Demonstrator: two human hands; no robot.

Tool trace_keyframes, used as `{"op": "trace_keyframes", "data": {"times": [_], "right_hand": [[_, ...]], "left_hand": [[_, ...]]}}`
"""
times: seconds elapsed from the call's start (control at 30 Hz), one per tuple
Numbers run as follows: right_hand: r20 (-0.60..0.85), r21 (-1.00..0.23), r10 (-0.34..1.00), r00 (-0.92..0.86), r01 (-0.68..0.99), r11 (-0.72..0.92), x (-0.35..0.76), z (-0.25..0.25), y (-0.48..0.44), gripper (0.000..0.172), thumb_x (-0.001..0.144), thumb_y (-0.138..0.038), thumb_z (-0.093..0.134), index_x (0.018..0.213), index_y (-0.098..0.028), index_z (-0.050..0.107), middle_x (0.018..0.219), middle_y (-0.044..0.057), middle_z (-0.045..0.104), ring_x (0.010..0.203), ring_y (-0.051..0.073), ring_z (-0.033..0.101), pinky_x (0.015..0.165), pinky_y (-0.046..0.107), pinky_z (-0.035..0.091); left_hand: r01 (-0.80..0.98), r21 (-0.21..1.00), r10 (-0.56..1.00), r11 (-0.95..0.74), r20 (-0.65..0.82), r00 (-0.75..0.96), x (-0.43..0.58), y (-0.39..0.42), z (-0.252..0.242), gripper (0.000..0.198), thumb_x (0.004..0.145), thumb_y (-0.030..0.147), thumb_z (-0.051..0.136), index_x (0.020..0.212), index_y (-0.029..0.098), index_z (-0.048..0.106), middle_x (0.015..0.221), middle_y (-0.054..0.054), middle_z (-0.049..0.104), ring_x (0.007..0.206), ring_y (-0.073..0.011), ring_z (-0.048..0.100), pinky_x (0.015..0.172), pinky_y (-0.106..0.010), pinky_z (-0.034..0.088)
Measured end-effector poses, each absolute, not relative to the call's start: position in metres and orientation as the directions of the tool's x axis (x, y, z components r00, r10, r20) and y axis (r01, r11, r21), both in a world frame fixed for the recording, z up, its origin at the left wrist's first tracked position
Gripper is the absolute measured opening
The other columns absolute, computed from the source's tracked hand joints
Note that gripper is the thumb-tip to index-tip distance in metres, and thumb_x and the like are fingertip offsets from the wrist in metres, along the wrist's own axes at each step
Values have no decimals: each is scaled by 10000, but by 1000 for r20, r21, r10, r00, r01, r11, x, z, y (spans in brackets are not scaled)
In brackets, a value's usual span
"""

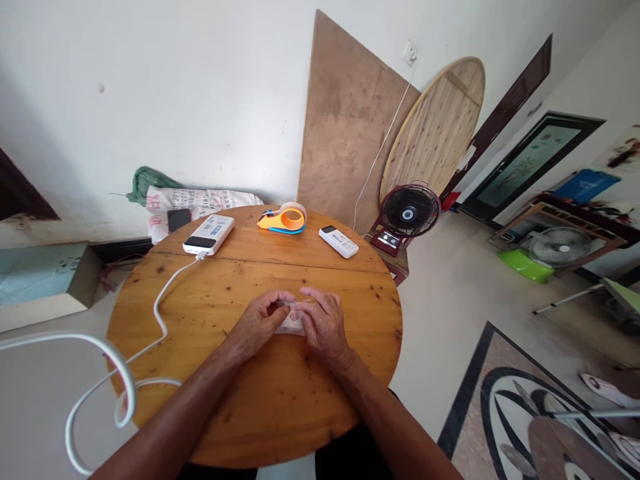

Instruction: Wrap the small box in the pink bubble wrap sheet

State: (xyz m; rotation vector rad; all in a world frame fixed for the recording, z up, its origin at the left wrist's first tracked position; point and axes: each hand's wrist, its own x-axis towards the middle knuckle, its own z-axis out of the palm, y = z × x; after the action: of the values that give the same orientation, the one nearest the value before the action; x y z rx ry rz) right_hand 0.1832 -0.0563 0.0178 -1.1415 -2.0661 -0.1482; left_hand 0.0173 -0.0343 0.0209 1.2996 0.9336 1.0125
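A small, flat, whitish packet (290, 327), see-through at its edges, lies low over the round wooden table between my hands. My left hand (259, 323) grips its left side, thumb on top and fingers curled behind. The thumb and index finger of my right hand (324, 325) pinch the packet's right part, while the other fingers are lifted and bent. Fingers cover much of it, so its contents cannot be made out. Beyond my hands stands an orange and blue tape dispenser (283, 219) with a roll of tape.
On the table (220, 373) lie a white power bank (218, 230) at left, a white cable (159, 307) plugged into it, and another white power bank (340, 242) at right. A dark red fan (407, 213) stands past the right edge. Printed sacks (210, 199) lean behind.
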Motion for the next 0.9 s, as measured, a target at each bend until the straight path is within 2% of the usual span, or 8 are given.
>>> {"op": "trace_keyframes", "data": {"times": [0.23,0.37,0.47,0.6,0.73,0.9], "right_hand": [[640,-227,672,-372,744,629,182,16,-56,152,877,-214,504,882,-239,654,1191,55,570,1020,196,521,850,351,367],[609,-215,682,-406,742,635,182,18,-57,155,869,-202,500,912,-234,645,1212,58,560,1056,202,509,871,363,364],[586,-165,665,-464,735,658,181,20,-58,151,856,-239,518,956,-219,628,1237,75,549,1109,219,488,898,387,351],[589,-85,630,-505,737,670,182,19,-59,148,853,-288,534,949,-214,618,1244,82,555,1144,234,470,910,411,333],[594,-53,622,-510,747,663,182,20,-59,167,875,-304,520,977,-207,610,1227,80,574,1144,228,470,903,406,330],[604,-35,620,-501,761,648,181,20,-60,189,888,-325,524,1006,-207,612,1215,79,581,1127,220,478,892,388,337]], "left_hand": [[-58,998,950,-25,42,310,17,-34,24,260,692,337,599,885,162,606,751,-3,619,699,-146,553,663,-255,443],[-50,998,954,-50,62,293,16,-33,22,245,703,313,594,892,157,613,817,-20,639,766,-161,571,712,-264,452],[-56,998,954,-37,52,295,16,-32,23,241,710,296,581,899,152,620,868,-35,658,795,-170,582,743,-277,456],[-55,998,952,-14,30,305,16,-33,28,237,707,300,580,886,150,622,835,-29,661,772,-166,583,725,-270,455],[-100,995,949,15,17,313,15,-35,29,324,687,349,611,949,159,601,850,-26,659,752,-162,583,682,-265,457],[-96,995,978,37,-16,209,16,-33,22,424,659,417,650,984,156,571,858,-23,640,722,-156,580,654,-271,458]]}}
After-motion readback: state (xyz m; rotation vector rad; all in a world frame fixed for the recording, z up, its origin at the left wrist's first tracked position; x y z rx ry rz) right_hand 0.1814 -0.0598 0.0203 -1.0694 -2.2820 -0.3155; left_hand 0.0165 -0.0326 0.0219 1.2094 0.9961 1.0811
